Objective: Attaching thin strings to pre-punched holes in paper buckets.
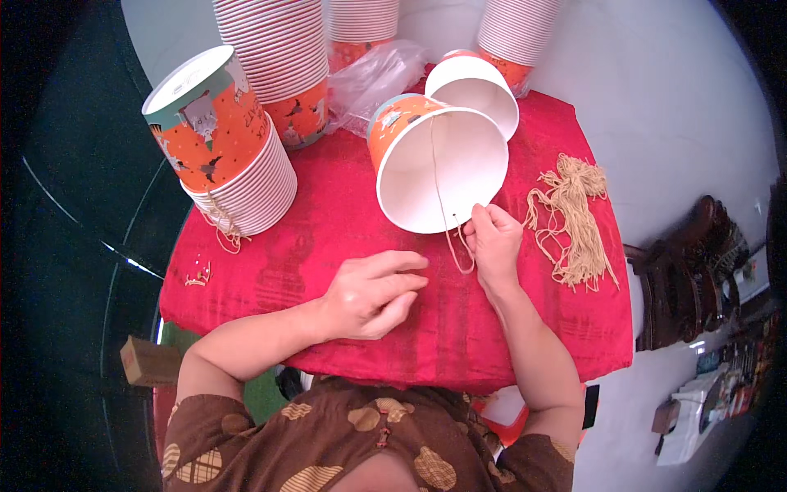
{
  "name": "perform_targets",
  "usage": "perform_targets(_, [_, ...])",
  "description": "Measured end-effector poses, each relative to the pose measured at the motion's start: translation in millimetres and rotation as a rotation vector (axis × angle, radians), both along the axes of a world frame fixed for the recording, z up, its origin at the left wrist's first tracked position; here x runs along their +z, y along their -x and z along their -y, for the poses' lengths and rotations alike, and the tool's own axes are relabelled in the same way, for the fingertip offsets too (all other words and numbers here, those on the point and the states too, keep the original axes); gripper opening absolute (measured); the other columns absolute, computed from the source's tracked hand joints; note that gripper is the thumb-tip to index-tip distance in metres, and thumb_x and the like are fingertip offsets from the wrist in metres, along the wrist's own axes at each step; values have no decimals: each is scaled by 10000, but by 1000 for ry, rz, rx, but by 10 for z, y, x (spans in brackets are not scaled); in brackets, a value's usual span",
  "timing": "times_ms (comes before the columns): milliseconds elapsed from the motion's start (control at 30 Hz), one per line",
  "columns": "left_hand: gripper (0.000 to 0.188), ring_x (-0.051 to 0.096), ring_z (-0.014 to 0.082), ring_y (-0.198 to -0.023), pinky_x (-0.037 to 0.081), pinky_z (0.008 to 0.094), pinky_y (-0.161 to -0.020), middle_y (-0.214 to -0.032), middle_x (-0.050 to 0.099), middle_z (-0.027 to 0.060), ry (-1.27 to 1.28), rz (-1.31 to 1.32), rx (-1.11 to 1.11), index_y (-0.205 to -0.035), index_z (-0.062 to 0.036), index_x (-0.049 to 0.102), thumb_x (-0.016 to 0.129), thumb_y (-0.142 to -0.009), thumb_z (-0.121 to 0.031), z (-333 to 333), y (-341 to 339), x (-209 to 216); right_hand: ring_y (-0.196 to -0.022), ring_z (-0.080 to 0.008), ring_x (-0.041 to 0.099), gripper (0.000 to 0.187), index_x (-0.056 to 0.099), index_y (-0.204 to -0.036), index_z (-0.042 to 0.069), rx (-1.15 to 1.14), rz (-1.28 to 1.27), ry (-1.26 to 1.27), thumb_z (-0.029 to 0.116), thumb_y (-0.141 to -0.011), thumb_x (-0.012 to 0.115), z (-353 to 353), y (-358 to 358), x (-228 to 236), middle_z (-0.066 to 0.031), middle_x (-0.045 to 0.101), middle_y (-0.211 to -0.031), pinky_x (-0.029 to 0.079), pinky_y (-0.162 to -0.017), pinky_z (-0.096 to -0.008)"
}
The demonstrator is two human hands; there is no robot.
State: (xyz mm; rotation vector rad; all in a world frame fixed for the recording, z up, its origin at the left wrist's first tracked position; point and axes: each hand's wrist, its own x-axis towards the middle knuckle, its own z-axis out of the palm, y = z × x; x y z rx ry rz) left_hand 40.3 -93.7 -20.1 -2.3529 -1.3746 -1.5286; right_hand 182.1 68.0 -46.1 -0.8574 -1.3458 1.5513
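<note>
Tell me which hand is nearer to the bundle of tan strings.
Right. The right hand is left of the bundle of tan strings, by the rim of the tipped bucket; the left hand is farther left, over the red cloth.

Apparently a home workspace, red-clothed table [328,225], stacked paper buckets [275,49], bundle of string [580,225], dark wooden furniture [693,275]

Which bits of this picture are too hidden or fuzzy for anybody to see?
All in the head view:
What is between the right fingers: the fingers themselves cover it.
Tops of the three tall stacks: cut off by the upper edge.
Lower left of the back cup: hidden behind the front cup.
Little things at far right: too small and blurred to name.
</note>
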Motion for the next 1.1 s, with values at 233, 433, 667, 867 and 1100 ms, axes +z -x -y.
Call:
perform_targets(233, [128, 522, 144, -643, 424, 241, -572, -749, 550, 61, 254, 899, 107, -877, -21, 527, 478, -957, -108, -85, 271, -102, -498, -41, 405, 291, 547, -659, 31, -21, 57, -55, 132, -932, 556, -76, -25, -40, 29, 475, -562, 297, -443, -228])
perform_targets(433, [607, 629, 210, -863, 527, 352, -775, -1039, 621, 133, 576, 1334, -142, -1183, 2, 497, 417, -956, -555, -306, 518, -143, -552, -42, 431, 233, 569, -725, 3, -142, 236, -535, 97, -938, 564, -164, -74, -61, 21, 501, -610, 339, -500, -231])
perform_targets(667, [881, 582, 231, -1138, 483, 417, -954, -1278, 561, 129, 733, 1420, -369, -1381, -65, 345, 395, -849, -765, -255, 508, -122, -578, -151, 524, 109, 596, -813, -59, -176, 267, -795, 19, -890, 592, -123, -102, 83, -107, 565, -678, 411, -526, -318])
perform_targets(867, [813, 488, 193, -1265, 464, 423, -996, -1400, 479, 62, 727, 1467, -300, -1447, -148, 301, 483, -867, -688, -231, 360, -50, -592, -122, 497, 69, 610, -858, -49, -170, 278, -928, 9, -893, 596, -119, -90, 67, -71, 539, -682, 398, -532, -295])
perform_targets(1100, [785, 499, 190, -1256, 451, 415, -1009, -1395, 488, 56, 674, 1503, -345, -1437, -137, 323, 542, -868, -632, -239, 375, -60, -651, -120, 573, 93, 615, -979, -18, -271, 262, -783, 29, -902, 595, -27, -99, 167, -65, 621, -770, 463, -577, -255])
